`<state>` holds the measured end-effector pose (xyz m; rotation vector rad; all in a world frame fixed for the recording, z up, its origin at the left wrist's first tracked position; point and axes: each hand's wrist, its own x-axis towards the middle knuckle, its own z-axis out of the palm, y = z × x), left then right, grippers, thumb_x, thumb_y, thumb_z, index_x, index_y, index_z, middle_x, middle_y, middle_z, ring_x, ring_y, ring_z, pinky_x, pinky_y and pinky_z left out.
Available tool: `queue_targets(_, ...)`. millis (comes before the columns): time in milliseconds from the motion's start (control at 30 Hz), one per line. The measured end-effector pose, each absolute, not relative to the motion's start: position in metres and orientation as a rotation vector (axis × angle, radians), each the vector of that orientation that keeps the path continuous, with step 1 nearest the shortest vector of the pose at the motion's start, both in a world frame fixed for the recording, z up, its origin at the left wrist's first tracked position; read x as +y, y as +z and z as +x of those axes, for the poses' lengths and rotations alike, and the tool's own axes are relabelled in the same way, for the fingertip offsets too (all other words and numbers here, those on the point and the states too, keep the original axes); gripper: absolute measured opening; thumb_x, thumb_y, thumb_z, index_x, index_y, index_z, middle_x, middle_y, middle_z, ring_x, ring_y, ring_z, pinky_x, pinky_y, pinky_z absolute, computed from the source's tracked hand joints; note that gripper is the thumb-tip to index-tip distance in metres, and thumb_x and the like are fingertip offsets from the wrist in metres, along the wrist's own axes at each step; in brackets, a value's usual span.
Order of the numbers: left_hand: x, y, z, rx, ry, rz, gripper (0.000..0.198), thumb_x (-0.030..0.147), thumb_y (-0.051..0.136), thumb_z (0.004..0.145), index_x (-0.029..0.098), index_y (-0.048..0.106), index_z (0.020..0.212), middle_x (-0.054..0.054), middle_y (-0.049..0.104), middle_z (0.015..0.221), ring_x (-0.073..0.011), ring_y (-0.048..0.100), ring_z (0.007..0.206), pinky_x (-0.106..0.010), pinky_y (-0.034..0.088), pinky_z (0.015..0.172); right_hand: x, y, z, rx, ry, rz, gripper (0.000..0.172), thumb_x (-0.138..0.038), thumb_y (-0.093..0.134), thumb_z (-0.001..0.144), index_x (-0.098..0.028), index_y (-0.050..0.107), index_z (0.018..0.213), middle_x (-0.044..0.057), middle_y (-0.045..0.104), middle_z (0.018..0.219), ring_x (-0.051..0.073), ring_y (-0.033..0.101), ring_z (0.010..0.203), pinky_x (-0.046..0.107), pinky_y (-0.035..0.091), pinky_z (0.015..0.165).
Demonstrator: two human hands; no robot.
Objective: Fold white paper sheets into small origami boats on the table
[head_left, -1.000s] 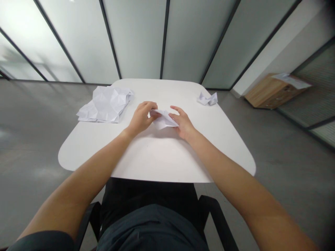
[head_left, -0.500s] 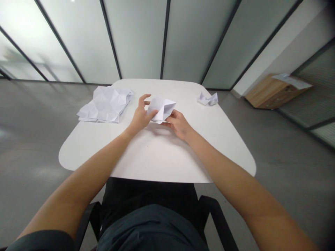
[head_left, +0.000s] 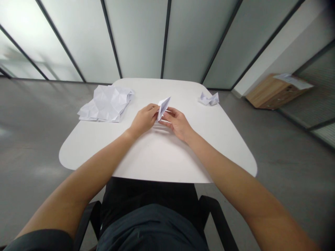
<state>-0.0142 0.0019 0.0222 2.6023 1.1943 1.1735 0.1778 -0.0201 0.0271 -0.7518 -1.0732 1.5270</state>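
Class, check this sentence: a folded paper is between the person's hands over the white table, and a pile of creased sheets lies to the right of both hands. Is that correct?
No: the pile of creased sheets lies to the left of the left hand and right hand, as the head view shows. The folded paper is indeed between them over the white table.

One left hand [head_left: 143,119], one right hand [head_left: 180,124]. At their fingers, one folded paper [head_left: 163,106]; left of them, one pile [head_left: 107,103], sheets uncountable; right, one paper shape [head_left: 208,99]; beneath, one table [head_left: 162,160]; far right, one cabinet [head_left: 272,94].
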Motion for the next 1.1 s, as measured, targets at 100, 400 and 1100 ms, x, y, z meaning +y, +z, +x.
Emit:
queue_targets(100, -0.004, 0.024, -0.007, 1.139, 1.145, 2.659, 0.041, 0.020, 0.045, 0.105, 0.023, 0.065, 0.140, -0.011, 0.067, 0.143, -0.0249, 0.064, 0.130, -0.039, 0.050, 0.112, -0.018, 0.028, 0.180, -1.052, 1.501, -0.754, 0.031, -0.034, 0.091, 0.080, -0.026, 0.074, 0.104, 0.000, 0.078, 0.102, 0.017, 0.073, 0.093, 0.039, 0.063, 0.094)
queue_targets(400, 0.003, 0.018, -0.004, 1.139, 1.302, 2.429, 0.031, 0.041, 0.064, 0.100, 0.022, 0.068, 0.124, -0.012, 0.071, 0.127, -0.0256, 0.064, 0.119, -0.040, 0.054, 0.102, -0.018, 0.028, 0.180, -1.050, 1.501, -0.748, 0.035, -0.043, 0.093, 0.075, -0.026, 0.076, 0.101, 0.001, 0.078, 0.105, 0.020, 0.072, 0.095, 0.035, 0.063, 0.079)
queue_targets(1100, -0.001, 0.031, -0.013, 0.644, 1.051, 1.302, 0.039, 0.038, 0.088, 0.079, 0.016, 0.068, 0.103, -0.003, 0.071, 0.094, -0.0140, 0.066, 0.082, -0.026, 0.051, 0.078, -0.016, 0.035, 0.189, -0.971, 1.780, -0.758, 0.036, -0.030, 0.098, 0.072, -0.022, 0.073, 0.097, 0.002, 0.076, 0.093, 0.013, 0.067, 0.075, 0.023, 0.056, 0.062)
